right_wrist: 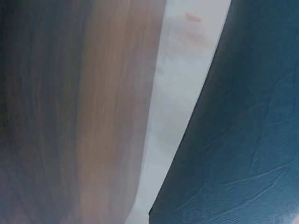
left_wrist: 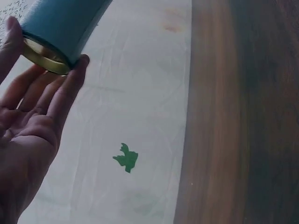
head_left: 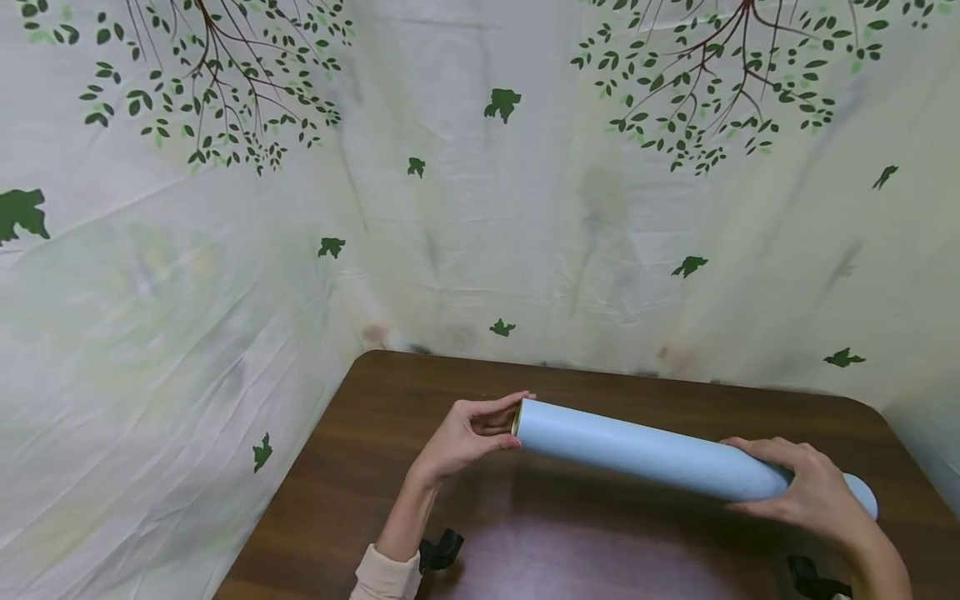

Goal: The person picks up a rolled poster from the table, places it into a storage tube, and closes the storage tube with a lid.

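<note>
A long light blue tube (head_left: 637, 448) is held above the table, sloping down toward the right. My left hand (head_left: 467, 439) grips its left end between thumb and fingertips. In the left wrist view, the thumb and fingers touch the gold-coloured rim (left_wrist: 46, 59) around the open end of the tube (left_wrist: 63, 28). Nearer the other end, my right hand (head_left: 813, 492) wraps over the tube with the thumb on the near side. The right wrist view shows the tube (right_wrist: 247, 130) close up, its surface slightly wrinkled; the right hand's fingers are hidden there.
Beneath the tube lies a brown wooden table (head_left: 360, 475) with rounded far corners. A pale fabric backdrop (head_left: 465, 250) printed with leaves and branches hangs behind it and along the left side. Black straps (head_left: 441, 550) sit at both wrists.
</note>
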Available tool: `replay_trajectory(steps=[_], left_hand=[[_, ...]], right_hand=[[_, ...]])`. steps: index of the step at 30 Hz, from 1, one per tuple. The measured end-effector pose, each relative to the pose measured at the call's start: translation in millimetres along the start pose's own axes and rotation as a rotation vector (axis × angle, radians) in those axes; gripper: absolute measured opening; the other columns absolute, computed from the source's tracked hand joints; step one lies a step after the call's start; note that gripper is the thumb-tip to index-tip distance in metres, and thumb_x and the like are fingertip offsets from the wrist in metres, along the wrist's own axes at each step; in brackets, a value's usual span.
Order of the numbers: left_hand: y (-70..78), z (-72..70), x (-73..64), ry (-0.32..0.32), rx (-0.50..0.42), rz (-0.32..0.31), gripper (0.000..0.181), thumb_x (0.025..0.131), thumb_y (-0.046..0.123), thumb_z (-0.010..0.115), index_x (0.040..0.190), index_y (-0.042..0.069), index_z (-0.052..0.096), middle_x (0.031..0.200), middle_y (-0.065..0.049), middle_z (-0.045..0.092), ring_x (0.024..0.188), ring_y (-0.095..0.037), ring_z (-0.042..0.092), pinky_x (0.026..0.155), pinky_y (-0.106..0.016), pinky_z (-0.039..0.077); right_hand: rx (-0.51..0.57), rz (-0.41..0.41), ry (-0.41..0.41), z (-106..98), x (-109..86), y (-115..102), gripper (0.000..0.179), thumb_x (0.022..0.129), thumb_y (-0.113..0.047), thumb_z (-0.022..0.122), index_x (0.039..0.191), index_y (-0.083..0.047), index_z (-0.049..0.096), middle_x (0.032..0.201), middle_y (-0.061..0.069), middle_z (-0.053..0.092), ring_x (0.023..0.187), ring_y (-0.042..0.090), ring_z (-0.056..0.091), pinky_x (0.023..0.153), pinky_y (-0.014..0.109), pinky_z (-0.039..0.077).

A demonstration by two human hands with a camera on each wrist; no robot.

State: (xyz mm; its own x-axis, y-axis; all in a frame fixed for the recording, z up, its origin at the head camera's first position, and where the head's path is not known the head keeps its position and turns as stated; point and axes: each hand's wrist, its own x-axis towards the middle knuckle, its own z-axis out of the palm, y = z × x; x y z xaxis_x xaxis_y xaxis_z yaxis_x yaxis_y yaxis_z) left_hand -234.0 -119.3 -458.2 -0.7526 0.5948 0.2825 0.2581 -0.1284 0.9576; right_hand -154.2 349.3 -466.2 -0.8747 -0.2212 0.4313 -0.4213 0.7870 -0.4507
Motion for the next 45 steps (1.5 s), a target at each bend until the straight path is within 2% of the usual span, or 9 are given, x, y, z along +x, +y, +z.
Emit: replay_trajectory(steps=[6,11,15,19,22,25,31,38,45], left_hand=[[2.3,-2.3,-1.3,0.068,0.055,-0.077,0.065,0.09,0.009,0.079,0.15,0.011,0.055,0.152,-0.015,0.056,0.134,-0.026,0.061,0.096,-0.031,0.058],[2.4,-5.3,-1.4,0.088,0.07,-0.095,0.064,0.091,0.009,0.079,0.15,0.01,0.055,0.152,-0.015,0.056,0.13,-0.034,0.064,0.097,-0.033,0.058],[-0.3,-7.6,-1.1,0.066,0.067,-0.06,0.063,0.091,0.005,0.077,0.149,0.0,0.053,0.153,-0.02,0.054,0.131,-0.036,0.061,0.097,-0.034,0.058],[-2.1,-11.7,-3.5,0.052,0.064,-0.005,0.062,0.089,-0.003,0.076,0.147,-0.004,0.053,0.151,-0.024,0.052,0.131,-0.024,0.061,0.099,-0.036,0.058],[-4.1,-12.1,-2.9,0.045,0.075,0.026,0.062,0.088,-0.005,0.076,0.147,-0.002,0.055,0.145,-0.026,0.055,0.127,-0.015,0.062,0.098,-0.038,0.058],[-5.9,-10.7,-0.7,0.052,0.085,0.045,0.061,0.088,-0.004,0.076,0.146,-0.004,0.055,0.134,-0.027,0.057,0.123,-0.014,0.063,0.097,-0.04,0.058],[-8.7,-9.1,-1.9,0.079,0.06,0.018,0.061,0.086,-0.004,0.078,0.143,-0.008,0.055,0.133,-0.027,0.058,0.12,-0.019,0.064,0.095,-0.04,0.059],[-13.8,-6.8,0.5,0.08,0.063,0.021,0.063,0.084,0.002,0.082,0.142,-0.003,0.058,0.131,-0.02,0.058,0.124,-0.02,0.063,0.096,-0.042,0.059],[-12.8,-8.8,-0.6,0.091,0.082,0.011,0.063,0.084,-0.003,0.08,0.142,-0.006,0.057,0.132,-0.024,0.056,0.121,-0.024,0.066,0.095,-0.039,0.059]], right_hand=[[-0.039,0.014,0.025,3.9,0.6,-2.4,0.082,0.051,-0.043,0.103,0.127,-0.034,0.073,0.112,-0.034,0.067,0.095,-0.015,0.046,0.073,0.02,0.038],[-0.08,-0.005,0.063,4.3,3.0,-4.6,0.084,0.048,-0.046,0.104,0.125,-0.036,0.073,0.109,-0.032,0.068,0.093,-0.017,0.047,0.073,0.02,0.036],[-0.092,-0.001,0.058,3.7,2.7,-3.1,0.084,0.048,-0.046,0.103,0.126,-0.037,0.073,0.111,-0.03,0.068,0.093,-0.016,0.047,0.075,0.021,0.036],[-0.093,-0.023,0.058,6.8,5.3,-2.4,0.084,0.048,-0.046,0.103,0.126,-0.037,0.073,0.112,-0.03,0.069,0.094,-0.017,0.048,0.076,0.021,0.036],[-0.075,-0.062,0.076,8.6,7.1,-1.6,0.086,0.045,-0.041,0.104,0.125,-0.033,0.074,0.11,-0.029,0.07,0.092,-0.016,0.05,0.078,0.018,0.033],[-0.052,-0.088,0.097,9.9,7.5,-0.5,0.087,0.042,-0.037,0.105,0.124,-0.03,0.075,0.107,-0.029,0.071,0.091,-0.016,0.051,0.079,0.013,0.03],[-0.063,-0.101,0.107,13.0,6.4,1.4,0.088,0.04,-0.036,0.105,0.123,-0.032,0.075,0.106,-0.027,0.072,0.093,-0.018,0.05,0.08,0.011,0.027],[-0.083,-0.104,0.132,10.5,5.5,3.2,0.09,0.038,-0.034,0.105,0.123,-0.032,0.075,0.108,-0.024,0.073,0.098,-0.024,0.046,0.082,0.012,0.026],[-0.084,-0.115,0.128,14.9,5.7,5.0,0.09,0.039,-0.034,0.105,0.123,-0.031,0.075,0.108,-0.019,0.075,0.099,-0.022,0.047,0.081,0.013,0.027]])
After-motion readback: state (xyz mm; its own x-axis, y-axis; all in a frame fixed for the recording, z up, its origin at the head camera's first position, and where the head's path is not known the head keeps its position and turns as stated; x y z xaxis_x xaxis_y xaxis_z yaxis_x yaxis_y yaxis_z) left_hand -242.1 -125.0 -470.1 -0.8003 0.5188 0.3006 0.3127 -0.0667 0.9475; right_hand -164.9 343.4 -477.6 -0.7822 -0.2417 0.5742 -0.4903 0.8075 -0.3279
